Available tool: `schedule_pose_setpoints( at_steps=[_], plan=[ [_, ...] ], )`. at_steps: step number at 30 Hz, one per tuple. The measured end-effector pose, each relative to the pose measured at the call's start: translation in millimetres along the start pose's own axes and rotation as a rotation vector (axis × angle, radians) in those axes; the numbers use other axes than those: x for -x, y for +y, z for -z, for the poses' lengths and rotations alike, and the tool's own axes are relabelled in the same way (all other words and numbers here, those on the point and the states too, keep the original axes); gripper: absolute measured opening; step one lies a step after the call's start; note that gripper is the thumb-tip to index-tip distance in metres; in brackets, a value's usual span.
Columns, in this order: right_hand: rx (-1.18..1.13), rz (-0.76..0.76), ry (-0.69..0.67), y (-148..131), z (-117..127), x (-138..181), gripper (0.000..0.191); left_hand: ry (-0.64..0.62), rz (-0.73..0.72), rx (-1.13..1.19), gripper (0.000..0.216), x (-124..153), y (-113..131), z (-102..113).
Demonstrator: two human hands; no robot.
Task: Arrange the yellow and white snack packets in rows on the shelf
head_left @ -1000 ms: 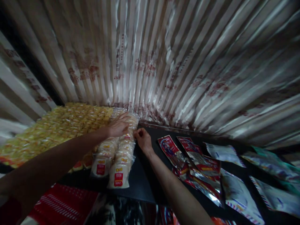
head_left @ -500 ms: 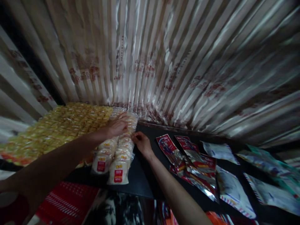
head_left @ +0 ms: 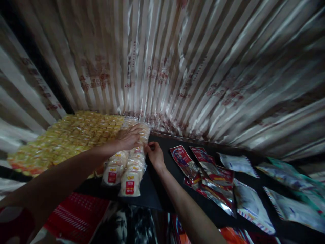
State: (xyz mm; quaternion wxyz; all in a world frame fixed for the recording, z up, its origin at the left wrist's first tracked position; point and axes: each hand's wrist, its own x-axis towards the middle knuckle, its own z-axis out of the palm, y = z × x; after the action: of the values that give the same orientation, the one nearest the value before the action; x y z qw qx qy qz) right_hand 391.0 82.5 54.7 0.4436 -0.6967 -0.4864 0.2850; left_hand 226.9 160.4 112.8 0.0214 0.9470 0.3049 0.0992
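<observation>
Two rows of overlapping clear packets with round white contents and red labels [head_left: 130,184] run away from me on the dark surface. My left hand [head_left: 130,137] lies palm down across the far part of these rows, its fingers stretched out. Against the right edge of the nearer row is my right hand [head_left: 155,156], with thumb and fingers curled together. Whether it pinches the clear wrapping there is hidden from me.
Yellow wrapped packets [head_left: 76,135] fill the left side. Red and silver pouches [head_left: 186,162] and white packets [head_left: 254,203] lie to the right on the black tabletop [head_left: 149,193]. Behind hangs striped printed sheeting [head_left: 162,67]. A red item [head_left: 76,217] is below the front edge.
My left hand has shifted slightly right, its fingers flatter over the packets. The right hand stays at the row's edge. The view has moved a little.
</observation>
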Motion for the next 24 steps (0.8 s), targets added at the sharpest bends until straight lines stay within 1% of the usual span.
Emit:
schedule_pose_setpoints(
  at_steps=[1, 3, 6, 9, 11, 15, 18, 22, 24],
  plan=[
    [0.008, 0.000, -0.002, 0.4, 1.9, 2.7, 0.031, -0.001, -0.004, -0.005, 0.018, -0.5, 0.5, -0.2],
    [0.033, -0.013, -0.057, 2.3, 5.2, 7.8, 0.030, -0.006, -0.010, -0.012, 0.018, -1.6, 1.1, -0.5],
    [0.034, -0.027, -0.165, 7.0, 6.9, 11.9, 0.023, -0.015, 0.003, -0.020, 0.017, -2.1, 1.8, -1.4],
    [0.003, -0.026, -0.217, 10.1, 5.6, 11.9, 0.017, -0.007, 0.022, -0.009, 0.016, -1.4, 1.4, -3.7],
    [0.008, -0.032, -0.207, 9.3, 4.6, 11.6, 0.016, 0.006, 0.028, 0.009, 0.015, -0.5, 0.2, -5.4],
    [0.025, -0.041, -0.120, 3.4, 3.0, 12.9, 0.014, 0.032, 0.046, 0.039, 0.012, 2.3, -3.1, -5.9],
    [0.051, -0.047, -0.092, -0.3, 0.0, 14.1, 0.014, 0.052, 0.055, 0.031, 0.017, 6.5, -3.0, -0.8],
    [0.069, -0.049, -0.077, -3.8, -3.1, 15.6, 0.016, -0.001, -0.025, -0.022, 0.027, 13.9, 2.6, 7.6],
    [0.069, -0.048, -0.058, -5.4, -0.9, 17.9, 0.020, -0.030, -0.037, -0.058, 0.024, 15.9, 5.7, 8.1]
  ],
)
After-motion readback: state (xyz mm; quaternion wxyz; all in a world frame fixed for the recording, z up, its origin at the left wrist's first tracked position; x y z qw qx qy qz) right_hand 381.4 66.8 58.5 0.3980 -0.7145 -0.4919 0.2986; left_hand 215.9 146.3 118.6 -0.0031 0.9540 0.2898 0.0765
